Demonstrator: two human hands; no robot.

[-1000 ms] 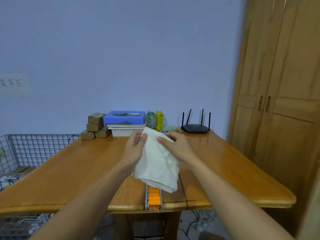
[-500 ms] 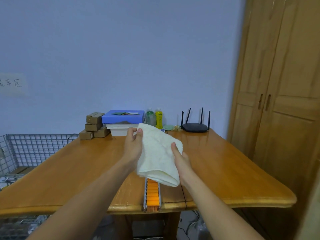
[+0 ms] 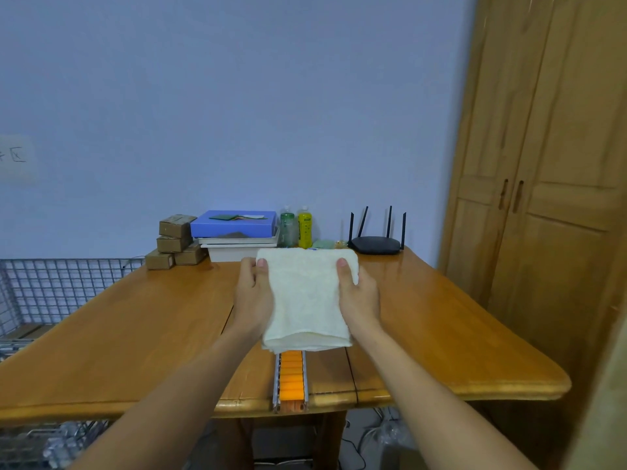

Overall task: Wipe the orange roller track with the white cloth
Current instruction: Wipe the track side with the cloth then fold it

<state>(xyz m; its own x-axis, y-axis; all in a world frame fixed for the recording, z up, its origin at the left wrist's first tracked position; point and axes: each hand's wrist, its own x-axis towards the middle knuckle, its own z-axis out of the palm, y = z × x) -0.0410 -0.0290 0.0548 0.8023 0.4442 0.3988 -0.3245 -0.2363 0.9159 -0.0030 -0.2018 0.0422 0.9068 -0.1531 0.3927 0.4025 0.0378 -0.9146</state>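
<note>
**Both hands hold the folded cloth over the track**

The left hand (image 3: 252, 300) grips the left edge of the white cloth (image 3: 307, 300) and the right hand (image 3: 359, 300) grips its right edge. Each thumb lies on top near the far corners, and the other fingers are hidden beneath the fabric. The cloth is folded into a thick rectangle, stretched flat between the two hands, with its layered edge facing the person.

The orange roller track (image 3: 291, 378) runs down the middle of the table (image 3: 135, 334) in a metal channel, its near end reaching the table's front edge. The cloth covers the farther stretch of it. Whether the fabric touches the rollers cannot be told.

At the back of the table, against the wall, stand stacked cardboard boxes (image 3: 174, 242), a blue box (image 3: 234, 223) on some white items, a green bottle (image 3: 287, 227), a yellow bottle (image 3: 304, 227) and a black router (image 3: 375, 245). A wire basket (image 3: 61, 279) sits to the left, and a wooden cabinet (image 3: 549, 198) rises on the right.
</note>
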